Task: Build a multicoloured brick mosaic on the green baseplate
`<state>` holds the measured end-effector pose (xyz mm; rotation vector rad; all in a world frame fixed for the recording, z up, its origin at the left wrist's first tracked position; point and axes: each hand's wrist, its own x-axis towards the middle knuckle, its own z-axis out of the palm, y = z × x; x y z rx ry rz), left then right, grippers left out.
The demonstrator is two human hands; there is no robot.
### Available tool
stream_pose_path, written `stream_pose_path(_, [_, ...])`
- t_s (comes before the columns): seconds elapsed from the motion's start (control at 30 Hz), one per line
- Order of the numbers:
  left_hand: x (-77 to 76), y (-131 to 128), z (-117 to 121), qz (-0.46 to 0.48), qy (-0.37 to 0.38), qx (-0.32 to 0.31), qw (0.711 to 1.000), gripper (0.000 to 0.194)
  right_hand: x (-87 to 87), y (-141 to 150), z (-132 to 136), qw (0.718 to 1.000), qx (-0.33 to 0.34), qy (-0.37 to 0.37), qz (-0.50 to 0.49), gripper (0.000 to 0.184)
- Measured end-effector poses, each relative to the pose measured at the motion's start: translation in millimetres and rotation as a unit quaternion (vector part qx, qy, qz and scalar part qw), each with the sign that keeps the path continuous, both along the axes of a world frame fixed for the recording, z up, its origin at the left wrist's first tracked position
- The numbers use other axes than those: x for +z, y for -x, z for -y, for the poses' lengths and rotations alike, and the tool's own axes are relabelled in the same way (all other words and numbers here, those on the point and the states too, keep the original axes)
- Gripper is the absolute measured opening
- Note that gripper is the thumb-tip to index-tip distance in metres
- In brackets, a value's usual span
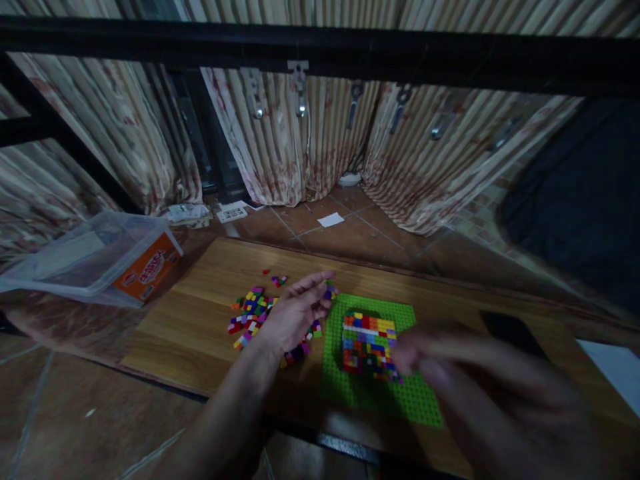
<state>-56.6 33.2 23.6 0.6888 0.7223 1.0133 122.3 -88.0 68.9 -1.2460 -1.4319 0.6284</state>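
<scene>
Clearly in the left hand: a few small toy bricks (pixel 329 291) at the fingertips of the left hand (pixel 297 310), the fingers partly curled about them.
Right hand: blurred, its fingertips by the brick mosaic's right edge; whether the right hand (pixel 450 373) grips anything, I cannot tell.
Held bricks' direction: too small to tell.
Studded baseplate: the green baseplate (pixel 410 400) lies flat, long axis running away from the wearer, far end leaning left.
Brick mosaic: the multicoloured mosaic (pixel 367 343) sits on the baseplate.
Loose pile: mixed bricks (pixel 253 310) scattered beside and beyond the left wrist.
Surface: low wood-grain table (pixel 190 320).
Room: clear plastic bin (pixel 90 267) with an orange label, left; striped curtains (pixel 285 153) above a tiled floor (pixel 300 233).
</scene>
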Motion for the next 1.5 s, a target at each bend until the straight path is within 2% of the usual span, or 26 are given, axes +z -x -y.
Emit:
stream_pose_path(0.1, [-0.7, -8.1, 3.8, 0.020, 0.004, -0.037, 0.999, 0.030, -9.7, 2.8, -39.8, 0.995, -0.094, -0.015, -0.026, 0.013])
stream_pose_path(0.2, [-1.9, -13.5, 5.3, 0.030, 0.001, -0.060, 0.998, 0.026, -25.4, 5.5, -61.5, 0.999, -0.054, 0.002, 0.002, 0.013])
stream_pose_path(0.33, [-3.4, -18.7, 7.5, 0.035, -0.006, -0.074, 0.997, 0.021, -39.1, 9.3, -64.7, 0.999, -0.023, 0.029, 0.000, 0.017])
stream_pose_path(0.5, [-5.1, -23.2, 10.1, -0.011, -0.033, -0.074, 0.997, 0.023, -42.9, 11.1, -67.6, 0.999, -0.029, 0.028, -0.014, 0.013])
stream_pose_path(0.63, [-7.0, -26.2, 10.1, -0.056, -0.097, -0.077, 0.991, 0.026, -46.8, 11.7, -70.5, 0.993, -0.030, 0.068, -0.093, 0.012])
stream_pose_path(0.83, [-10.4, -30.3, 9.5, -0.184, -0.210, -0.065, 0.958, 0.016, -58.0, 18.1, -73.0, 0.952, -0.048, 0.138, -0.268, 0.009])
stream_pose_path(0.97, [-13.8, -31.0, 9.1, -0.217, -0.231, -0.066, 0.946, 0.015, -60.6, 22.1, -73.3, 0.907, -0.040, 0.173, -0.382, 0.013])
stream_pose_path(1.07, [-15.0, -30.9, 8.4, -0.207, -0.231, -0.075, 0.948, 0.016, -58.9, 20.3, -73.1, 0.888, -0.035, 0.187, -0.420, 0.016])
stream_pose_path(1.17, [-14.4, -29.2, 6.6, -0.209, -0.221, -0.073, 0.950, 0.016, -57.0, 12.1, -73.3, 0.907, -0.065, 0.169, -0.379, 0.018])
stream_pose_path(1.3, [-14.0, -23.9, 1.5, -0.257, -0.185, -0.033, 0.948, 0.016, -57.8, -5.2, -72.6, 0.961, -0.105, 0.156, -0.204, 0.019])
stream_pose_path(1.4, [-16.8, -20.4, -2.3, -0.277, -0.142, -0.009, 0.950, 0.015, -62.2, -15.8, -70.7, 0.975, -0.100, 0.173, -0.099, 0.020])
stream_pose_path(1.5, [-22.8, -18.6, -4.7, -0.298, -0.129, -0.016, 0.946, 0.012, -68.0, -19.1, -68.4, 0.978, -0.080, 0.189, -0.027, 0.020])
